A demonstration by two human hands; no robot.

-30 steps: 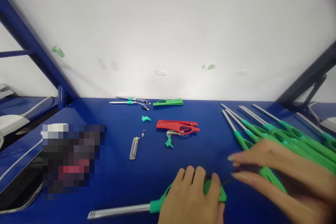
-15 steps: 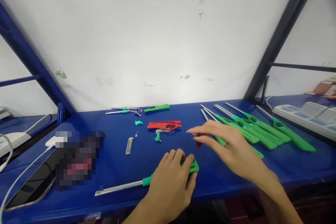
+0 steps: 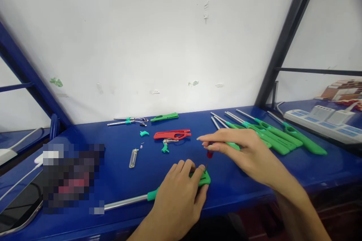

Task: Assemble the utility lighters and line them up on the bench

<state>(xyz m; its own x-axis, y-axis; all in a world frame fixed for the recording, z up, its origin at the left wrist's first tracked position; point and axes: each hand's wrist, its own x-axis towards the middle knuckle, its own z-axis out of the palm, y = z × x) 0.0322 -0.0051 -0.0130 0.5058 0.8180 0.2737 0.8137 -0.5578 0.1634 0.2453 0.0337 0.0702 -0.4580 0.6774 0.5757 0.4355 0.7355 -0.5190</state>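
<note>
My left hand (image 3: 179, 192) is wrapped over a green lighter (image 3: 206, 179), which lies near the table's front edge with its metal tube (image 3: 127, 201) pointing left. Between the fingertips of my right hand (image 3: 243, 150) is a small screwdriver with a red handle (image 3: 209, 154). Its thin shaft points down at the lighter's handle, close to my left fingertips; whether the tip sits in a screw is too small to tell. Behind my hands lie a red lighter shell (image 3: 171, 134), a teal trigger piece (image 3: 165, 148) and a clear fuel tank (image 3: 133, 158).
Several green lighters (image 3: 305, 140) lie at the right, near a white power strip (image 3: 325, 122). Metal tubes with wires (image 3: 120, 123) and a green shell (image 3: 164, 117) lie by the wall. A phone (image 3: 22, 203) and a blurred dark object (image 3: 76, 177) are at the left.
The screwdriver in my right hand has come down to the lighter, with its shaft now showing. My left hand still holds the lighter. The whole view has shifted slightly.
</note>
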